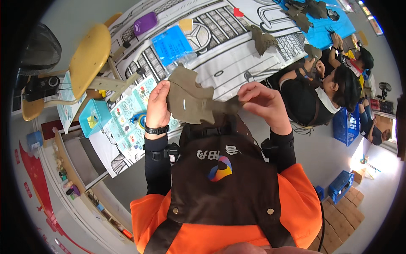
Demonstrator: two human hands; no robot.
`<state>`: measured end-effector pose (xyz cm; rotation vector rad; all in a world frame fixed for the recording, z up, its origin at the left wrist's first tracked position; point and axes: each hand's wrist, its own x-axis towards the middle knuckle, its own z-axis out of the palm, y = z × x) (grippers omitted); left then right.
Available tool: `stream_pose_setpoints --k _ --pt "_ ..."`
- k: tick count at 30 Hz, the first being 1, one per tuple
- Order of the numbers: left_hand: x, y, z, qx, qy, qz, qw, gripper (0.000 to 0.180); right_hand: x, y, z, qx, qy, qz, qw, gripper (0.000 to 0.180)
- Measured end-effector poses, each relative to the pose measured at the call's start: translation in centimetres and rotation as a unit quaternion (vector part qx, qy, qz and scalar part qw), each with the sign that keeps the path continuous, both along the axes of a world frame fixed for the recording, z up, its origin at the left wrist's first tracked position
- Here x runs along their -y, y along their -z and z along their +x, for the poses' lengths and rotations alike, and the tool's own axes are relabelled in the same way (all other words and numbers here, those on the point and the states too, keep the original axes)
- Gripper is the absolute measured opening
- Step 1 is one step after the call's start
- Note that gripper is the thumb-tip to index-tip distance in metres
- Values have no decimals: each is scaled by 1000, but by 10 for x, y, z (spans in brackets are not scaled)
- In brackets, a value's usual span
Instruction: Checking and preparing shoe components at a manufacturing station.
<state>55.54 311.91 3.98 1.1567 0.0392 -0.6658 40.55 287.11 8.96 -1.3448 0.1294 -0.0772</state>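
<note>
A flat olive-brown piece of fabric or leather (pixel 186 95), with an irregular cut outline and a small pale slit or shiny mark, is held up in front of my apron. My left hand (pixel 158 106) is closed on its left edge, thumb on top. At the other end a narrow dark strip reaches toward my right hand (pixel 263 103), whose thumb and fingertips pinch its tip. The underside of the piece and the fingers behind it are hidden. Just beyond it, on the table (pixel 230 59), lies a blue packet in clear plastic (pixel 172 45).
A purple tray (pixel 145 23), a beige square (pixel 185 25) and similar brown pieces (pixel 263 40) lie on the table. At left are a teal bin (pixel 94 117), a blue tape roll (pixel 139 120) and a yellow stool (pixel 89 59). Co-workers (pixel 313 93) sit close at right, beside blue crates (pixel 346 125).
</note>
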Motion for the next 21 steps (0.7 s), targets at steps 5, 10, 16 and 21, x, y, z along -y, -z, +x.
stream_pose_setpoints --k 5,10,16,21 --pt "24 -15 -8 -43 -76 -72 994 26 -20 6 9 59 -51 -8 997 8" --pt "40 -25 -47 -154 -2 -326 933 38 -31 -2 22 36 90 -38 995 8" --pt "18 -44 -59 76 93 -215 969 49 -21 -22 16 209 46 -348 913 18" --pt "29 -59 -72 14 67 -209 976 39 -26 -34 19 174 51 -357 917 22"
